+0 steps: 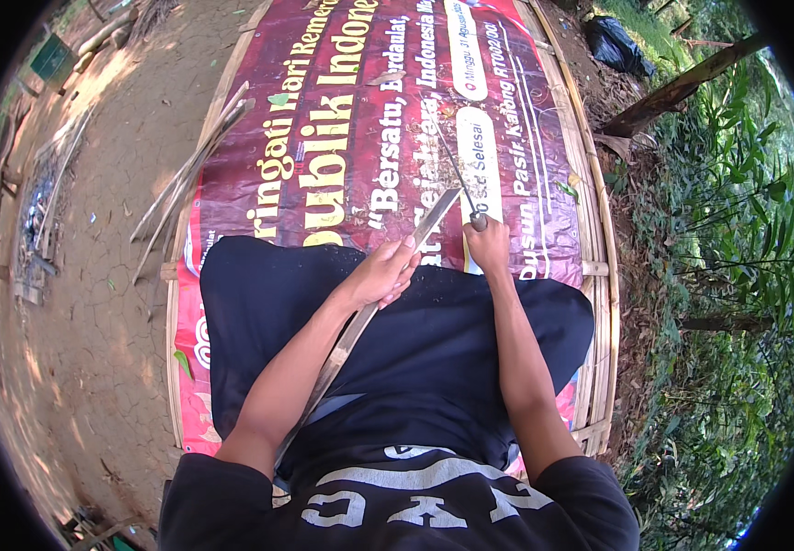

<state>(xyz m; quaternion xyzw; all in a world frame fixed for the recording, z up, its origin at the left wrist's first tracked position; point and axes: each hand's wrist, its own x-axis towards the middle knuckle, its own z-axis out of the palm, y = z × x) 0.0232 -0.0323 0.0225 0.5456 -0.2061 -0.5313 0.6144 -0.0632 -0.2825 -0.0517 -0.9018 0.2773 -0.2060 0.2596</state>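
My left hand (385, 274) is closed around a long, flat bamboo strip (336, 356) that slants across my lap, its far end pointing up and right. The strip's near end runs down beside my left arm. In my right hand (487, 245) is a knife (460, 174), gripped by its handle, its thin dark blade pointing away and slightly left. The blade stands just beyond the strip's far end; whether they touch I cannot tell. Dark cloth (259, 312) lies spread over my lap beneath both hands.
A red printed banner (360, 119) covers the bamboo platform (599, 275) I sit on, with scattered shavings and leaves. Several thin bamboo strips (190, 170) lean over its left edge. Cracked soil (122, 184) lies left. At right are a black bag (619, 46), a wooden pole (686, 83) and dense plants (727, 230).
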